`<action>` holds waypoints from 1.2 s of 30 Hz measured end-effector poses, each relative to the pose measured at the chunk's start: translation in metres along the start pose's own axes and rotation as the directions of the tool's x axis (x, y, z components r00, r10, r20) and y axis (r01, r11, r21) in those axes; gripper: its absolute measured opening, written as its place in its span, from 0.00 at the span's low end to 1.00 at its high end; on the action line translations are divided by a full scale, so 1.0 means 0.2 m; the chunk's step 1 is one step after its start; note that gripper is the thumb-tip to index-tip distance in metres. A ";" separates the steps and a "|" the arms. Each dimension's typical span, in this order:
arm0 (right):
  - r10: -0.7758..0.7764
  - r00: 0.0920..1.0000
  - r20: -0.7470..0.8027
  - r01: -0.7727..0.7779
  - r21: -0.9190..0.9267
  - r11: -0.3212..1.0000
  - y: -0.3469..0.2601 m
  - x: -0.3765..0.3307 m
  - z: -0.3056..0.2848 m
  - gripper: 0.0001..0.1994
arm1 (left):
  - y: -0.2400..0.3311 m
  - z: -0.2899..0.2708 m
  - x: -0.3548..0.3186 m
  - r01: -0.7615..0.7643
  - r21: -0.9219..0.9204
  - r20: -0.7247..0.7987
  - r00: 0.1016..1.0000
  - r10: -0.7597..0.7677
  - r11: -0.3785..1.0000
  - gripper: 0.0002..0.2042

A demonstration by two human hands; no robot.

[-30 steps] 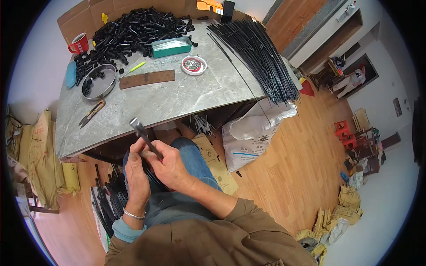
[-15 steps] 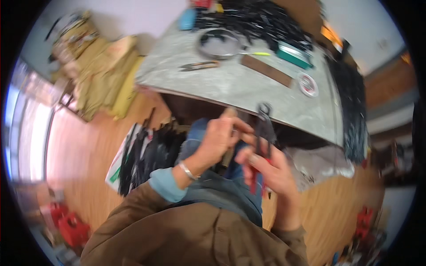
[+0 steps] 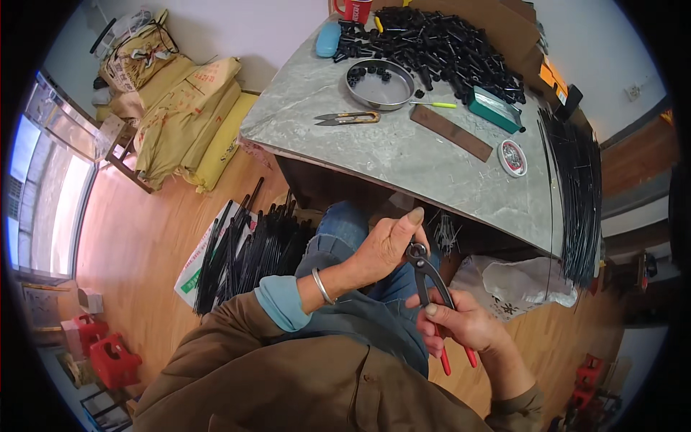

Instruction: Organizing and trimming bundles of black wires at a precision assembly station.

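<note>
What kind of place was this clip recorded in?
Most likely a home workshop for small piecework. A grey worktable holds a heap of small black tube parts, bundles of black rods lie on a wooden floor, and stuffed sacks are stacked against the wall.

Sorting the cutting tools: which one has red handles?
The black-jawed pliers in the right hand; the snips on the grey table have brownish handles.

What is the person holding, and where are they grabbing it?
The right hand grips black pincers by their red-tipped handles; the left hand touches the head. Whether it holds anything cannot be told.
</note>
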State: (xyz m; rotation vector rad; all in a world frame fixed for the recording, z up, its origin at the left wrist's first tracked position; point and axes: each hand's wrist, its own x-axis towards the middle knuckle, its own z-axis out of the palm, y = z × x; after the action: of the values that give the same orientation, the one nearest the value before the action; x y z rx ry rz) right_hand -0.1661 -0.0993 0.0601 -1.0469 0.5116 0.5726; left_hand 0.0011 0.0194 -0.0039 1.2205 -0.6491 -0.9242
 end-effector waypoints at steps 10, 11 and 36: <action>-0.084 0.934 -0.347 -0.119 -0.523 0.844 -0.03 0.05 0.09 0.10 | -0.10 0.02 0.03 0.004 0.032 -0.113 0.994 -0.001 0.999 0.32; -0.084 0.935 -0.346 -0.117 -0.520 0.846 -0.03 0.04 0.06 0.10 | -0.09 0.02 0.02 0.007 0.035 -0.112 0.994 -0.003 0.999 0.32; -0.719 0.605 -0.342 -0.271 -0.938 0.218 -0.29 0.25 -0.45 0.20 | 0.83 -0.37 -0.03 -0.690 0.228 -0.387 0.584 0.714 0.687 0.21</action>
State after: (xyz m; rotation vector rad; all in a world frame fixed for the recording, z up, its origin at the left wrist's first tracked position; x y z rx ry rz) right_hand -0.1015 -0.1922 0.0279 -2.6898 0.6848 -0.0421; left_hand 0.0993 0.0725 0.1390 1.0256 -0.6975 0.0691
